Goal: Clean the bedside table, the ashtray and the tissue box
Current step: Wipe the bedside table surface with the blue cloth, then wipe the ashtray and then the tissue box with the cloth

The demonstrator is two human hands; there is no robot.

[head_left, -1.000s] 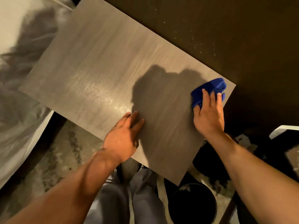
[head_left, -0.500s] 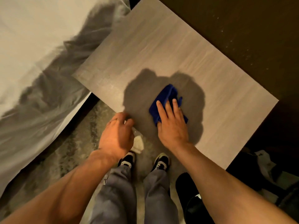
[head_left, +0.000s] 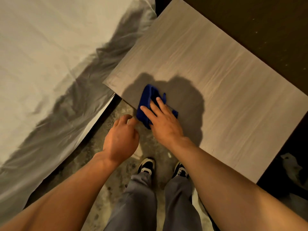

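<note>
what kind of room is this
Most likely a bedroom: a bed with white sheets sits right beside a grey wood-grain bedside table, which the right hand is wiping with a blue cloth.

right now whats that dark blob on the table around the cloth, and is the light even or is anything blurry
Head view: the blob is the person's own shadow, cast by light from behind, on the bedside table around the blue cloth under the right hand. Lighting is warm and uneven, with a second shadow across the white bed sheet. The left hand looks slightly soft, and the wide lens bends the table's edges.
</note>
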